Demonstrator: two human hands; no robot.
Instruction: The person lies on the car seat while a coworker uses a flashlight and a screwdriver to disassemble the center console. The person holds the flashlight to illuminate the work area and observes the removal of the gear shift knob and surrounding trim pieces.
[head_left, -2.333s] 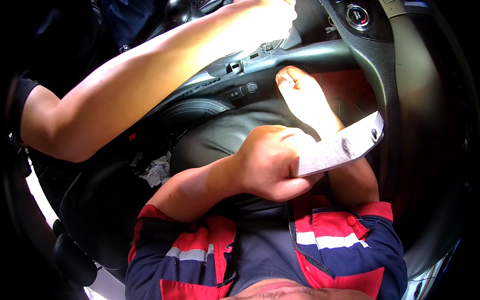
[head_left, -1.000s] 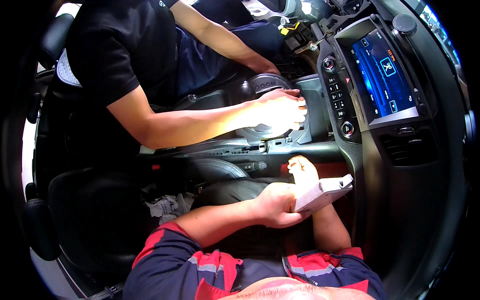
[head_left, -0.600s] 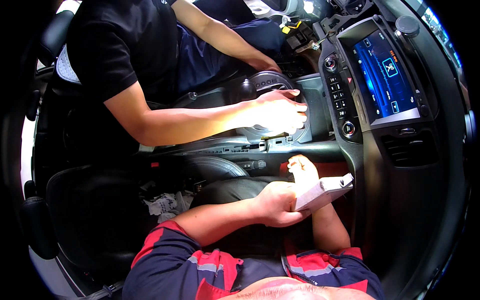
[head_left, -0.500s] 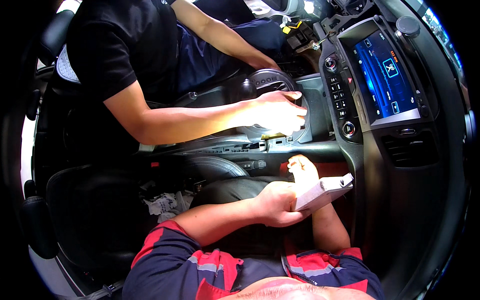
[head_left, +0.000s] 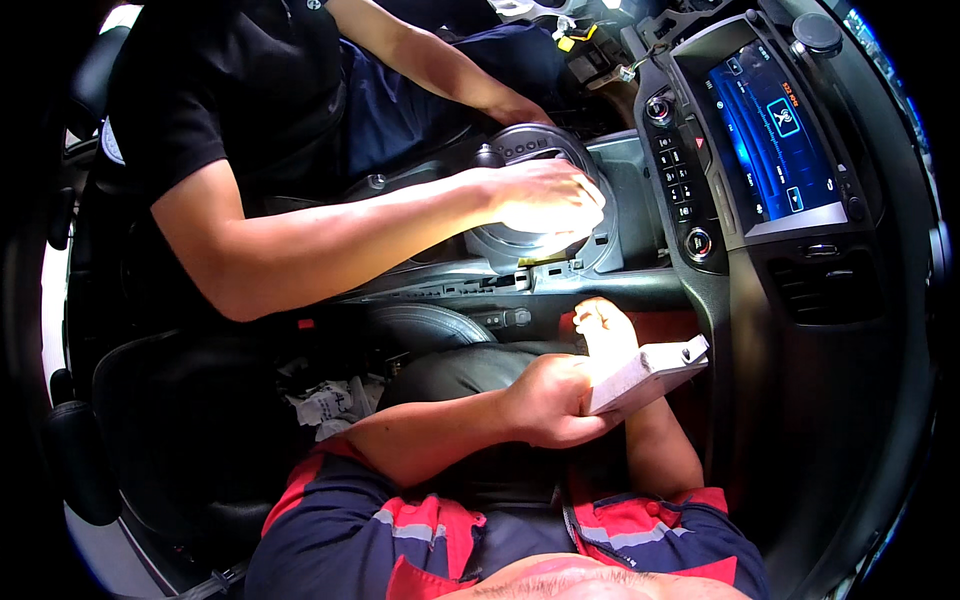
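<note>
My left hand (head_left: 550, 400) is wrapped round a light-grey, flat box-shaped device (head_left: 648, 376), with a small dark part at its far right end. It is held tilted above my lap. Beyond it, my right hand (head_left: 602, 325) is raised near the edge of the centre console, fingers curled in. The device covers part of my right wrist, and whether those fingers hold anything small I cannot make out. Across from me, a co-worker's hand (head_left: 548, 200), brightly lit, lies over the dark rounded gear-shift trim panel (head_left: 525, 142). Neither of my hands touches that panel.
A lit display screen (head_left: 775, 140) and a button panel (head_left: 680, 180) rise at the right. Loose wiring with a yellow connector (head_left: 567, 43) hangs at the far side. The gear knob (head_left: 487, 156) stands beside the co-worker's wrist. Crumpled white paper (head_left: 325, 403) lies left of my leg.
The co-worker's hand and forearm have moved slightly left, and the fingers now curl down more over the panel. My own hands and the grey device have hardly moved.
</note>
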